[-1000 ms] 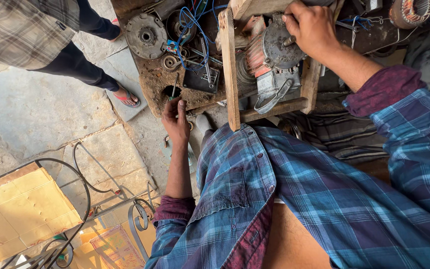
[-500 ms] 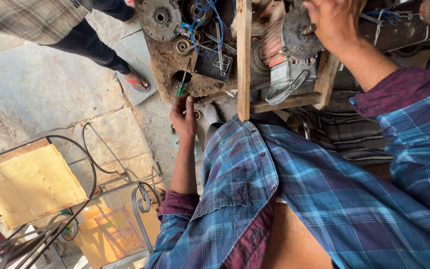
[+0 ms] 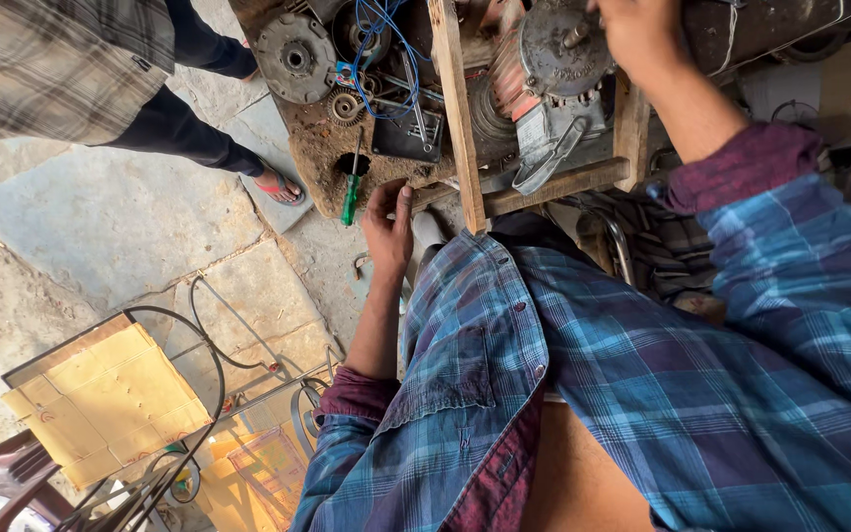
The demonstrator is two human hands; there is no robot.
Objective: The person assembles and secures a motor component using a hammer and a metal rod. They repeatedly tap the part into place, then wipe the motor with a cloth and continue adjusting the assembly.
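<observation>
My left hand (image 3: pixel 387 225) reaches forward and grips the near edge of a dirty wooden board (image 3: pixel 332 163), right beside a green-handled screwdriver (image 3: pixel 350 195) stuck through a hole in it. At the top of the view, my right hand (image 3: pixel 642 34) is closed over the end of a grey electric motor (image 3: pixel 549 69). The motor sits inside a rough wooden frame (image 3: pixel 455 118). Both my sleeves are blue plaid.
Gears (image 3: pixel 293 57), blue wires (image 3: pixel 376 30) and a small metal plate lie on the board. Another person in a plaid shirt and sandal (image 3: pixel 278 187) stands at the upper left. A yellow cardboard box (image 3: pixel 110 399) and black cable loops (image 3: pixel 209 374) lie on the stone floor.
The view has shifted slightly to the right and closer. My left hand has settled onto the board's edge by the screwdriver. My right hand stays on the motor.
</observation>
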